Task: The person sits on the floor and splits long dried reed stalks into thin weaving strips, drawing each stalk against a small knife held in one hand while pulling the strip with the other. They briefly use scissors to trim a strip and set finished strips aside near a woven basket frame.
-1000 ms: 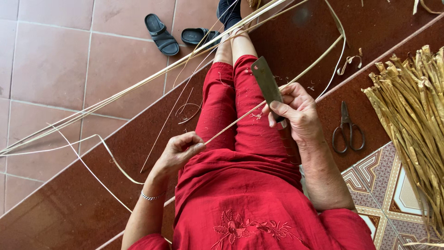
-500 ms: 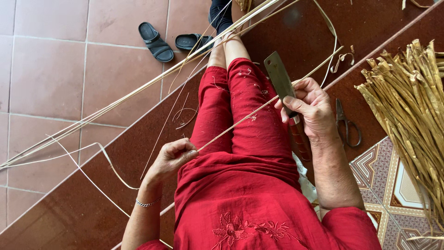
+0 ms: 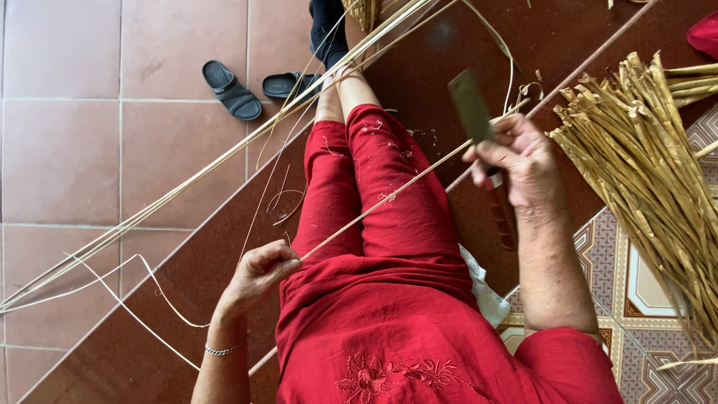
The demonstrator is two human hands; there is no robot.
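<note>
1. Bamboo strip (image 3: 389, 196): thin, pale, straight sliver running diagonally across the red trousers (image 3: 389, 187), from the near left up to the far right; held taut between both hands, apparently to keep it steady against the blade.
2. Loose strips (image 3: 149, 217): long pale lengths fanned over the tiled floor (image 3: 67, 150) at the left, laid roughly parallel, likely set aside out of the working line; a few curled offcuts just beside them.
3. Left hand (image 3: 258, 273): closed, pinching the near end of the bamboo strip between thumb and fingers, low by the lap; thin bracelet (image 3: 223, 349) at the wrist.
4. Sandals (image 3: 258, 86): dark pair, far left of centre on the tiles, well apart from the work.
5. Knife (image 3: 473, 108): flat dark blade, raised and tilted, tip pointing far; meeting the strip near its far end, exact contact point not clear.
6. Right hand (image 3: 516, 161): closed around the knife handle, thumb over the top, lifted above the step.
7. Bundle of split stalks (image 3: 651, 172): coarse, yellow-brown, heaped at the right within reach of the right arm, over the patterned tiles (image 3: 643, 284).
</note>
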